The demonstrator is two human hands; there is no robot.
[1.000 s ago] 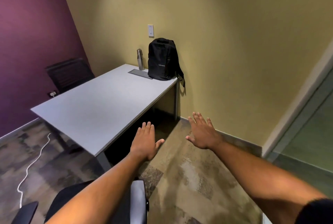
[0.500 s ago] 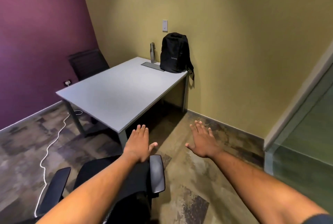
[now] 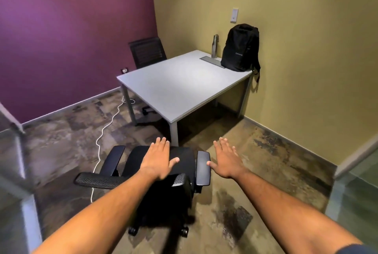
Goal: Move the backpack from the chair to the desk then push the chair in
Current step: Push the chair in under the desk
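Observation:
The black backpack (image 3: 239, 48) stands upright at the far right corner of the grey desk (image 3: 180, 86), leaning on the yellow wall. A black office chair (image 3: 135, 172) with armrests stands on the carpet in front of the desk, its seat bare. My left hand (image 3: 158, 158) is flat, fingers apart, above the chair's seat and backrest top; contact is unclear. My right hand (image 3: 226, 159) is spread open just right of the chair's right armrest (image 3: 203, 166), thumb near it.
A metal bottle (image 3: 214, 46) and a flat grey strip (image 3: 211, 62) sit beside the backpack. A second dark chair (image 3: 147, 51) stands behind the desk by the purple wall. A white cable (image 3: 106, 129) runs across the carpet at left. Glass partitions flank both sides.
The view has drawn back and turned left, so the desk appears farther off and the whole chair shows. Both hands stay spread; the left now hovers over the chair.

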